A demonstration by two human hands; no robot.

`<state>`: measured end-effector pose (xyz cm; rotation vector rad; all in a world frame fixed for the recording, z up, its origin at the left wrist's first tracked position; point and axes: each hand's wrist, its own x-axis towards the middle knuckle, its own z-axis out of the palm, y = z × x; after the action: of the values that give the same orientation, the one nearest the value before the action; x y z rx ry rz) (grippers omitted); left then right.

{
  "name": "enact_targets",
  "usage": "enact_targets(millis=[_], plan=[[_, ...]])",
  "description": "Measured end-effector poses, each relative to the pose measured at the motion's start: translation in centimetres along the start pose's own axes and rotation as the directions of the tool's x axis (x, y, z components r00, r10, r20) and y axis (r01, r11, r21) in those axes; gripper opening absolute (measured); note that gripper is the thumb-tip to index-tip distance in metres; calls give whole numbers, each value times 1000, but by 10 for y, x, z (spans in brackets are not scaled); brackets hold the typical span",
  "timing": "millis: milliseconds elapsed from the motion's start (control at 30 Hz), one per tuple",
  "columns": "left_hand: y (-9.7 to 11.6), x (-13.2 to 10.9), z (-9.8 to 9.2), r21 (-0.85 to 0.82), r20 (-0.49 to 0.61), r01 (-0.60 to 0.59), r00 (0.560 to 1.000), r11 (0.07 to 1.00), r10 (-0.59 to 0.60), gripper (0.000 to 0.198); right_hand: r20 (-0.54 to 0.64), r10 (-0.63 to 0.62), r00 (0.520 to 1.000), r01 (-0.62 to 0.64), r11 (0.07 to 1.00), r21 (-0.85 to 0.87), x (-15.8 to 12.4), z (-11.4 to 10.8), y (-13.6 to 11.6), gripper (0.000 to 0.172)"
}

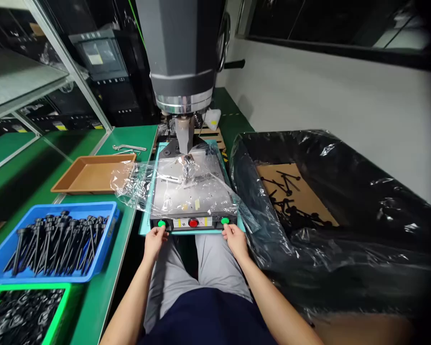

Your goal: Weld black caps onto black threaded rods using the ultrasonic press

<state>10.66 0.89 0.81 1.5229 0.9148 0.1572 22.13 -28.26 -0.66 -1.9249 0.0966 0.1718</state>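
My left hand (pixel 154 243) is closed at the front left corner of the press base, its fingertips on the left green button (pixel 161 223). At the opposite corner my right hand (pixel 236 241) is closed likewise, fingertips against the right green button (pixel 224 221). Between them, a red button (pixel 193 223) sits on the front panel. Clear plastic film covers the metal press base (pixel 172 196). Under the grey press head (pixel 183 48), the horn (pixel 185 134) points down at a small fixture (pixel 188 168) with a dark part in it; the film and glare blur its details.
On the green bench at left stand a brown tray (pixel 91 175), a blue bin (pixel 109 211) of black long-stemmed parts and a green bin (pixel 66 299) of small black parts. Wrenches (pixel 129 147) lie behind. At right, a black-lined box (pixel 362 191) holds several black parts on cardboard.
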Motion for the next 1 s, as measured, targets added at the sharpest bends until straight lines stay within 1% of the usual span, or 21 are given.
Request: enact_targets(millis=[67, 200, 300, 433, 567, 667, 833, 900, 1000], plan=[[1, 5, 0, -7, 3, -10, 1000, 1000, 10, 52, 1, -8, 1000, 8, 1000, -8, 3, 4, 1, 63], [-8, 13, -3, 35, 15, -60, 998, 998, 60, 54, 5, -4, 1000, 4, 999, -44, 10, 7, 8, 60], [-13, 16, -7, 49, 53, -87, 995, 995, 84, 53, 10, 7, 1000, -7, 997, -78, 13, 6, 14, 58], [-9, 16, -10, 53, 108, -105, 989, 993, 99, 53, 26, 7, 1000, -4, 995, -103, 16, 6, 19, 57], [-3, 14, -10, 103, 105, -130, 987, 986, 119, 53, 18, 19, 1000, -18, 996, -91, 18, 8, 20, 57], [-2, 13, -10, 72, 99, -127, 988, 989, 119, 52, 24, 22, 999, -21, 999, -35, 18, 9, 17, 58], [-9, 9, -17, -6, 125, -102, 987, 995, 102, 52, 46, 8, 999, -9, 1000, 2, 11, 2, 14, 57], [-13, 5, -22, -11, 112, -98, 989, 995, 98, 52, 60, 20, 998, -20, 1000, 9, 4, 0, 17, 54], [-18, -4, -25, 1, 99, -93, 991, 996, 93, 50, 117, 46, 992, -47, 999, 12, -9, 3, 25, 51]])
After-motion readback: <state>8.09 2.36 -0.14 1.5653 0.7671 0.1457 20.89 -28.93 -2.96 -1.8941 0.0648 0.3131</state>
